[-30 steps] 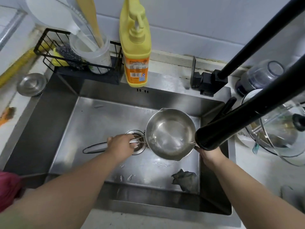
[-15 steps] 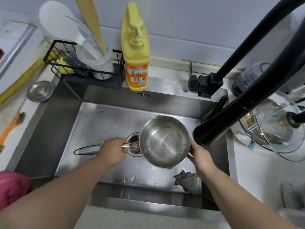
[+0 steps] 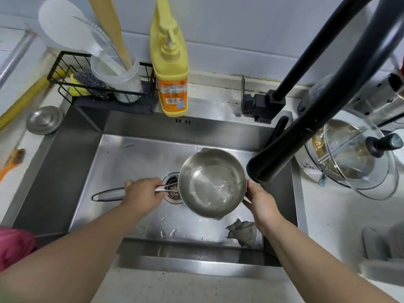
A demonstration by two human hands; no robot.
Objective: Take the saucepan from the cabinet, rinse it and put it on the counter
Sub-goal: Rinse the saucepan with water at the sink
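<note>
A small steel saucepan hangs level over the steel sink, beside the drain. A little water lies in its bottom. My left hand grips its long metal handle, which sticks out to the left. My right hand holds the pan's right rim. The black faucet spout ends just to the right of and above the pan; no water runs from it.
A yellow soap bottle and a black wire rack with scrubbers and a utensil cup stand behind the sink. A grey rag lies in the sink's near right corner. A glass-lidded pot sits on the right counter, a small steel lid on the left.
The pan has stayed over the drain with both hands on it. My right hand came out from behind the spout onto the pan's rim. The view shifted slightly.
</note>
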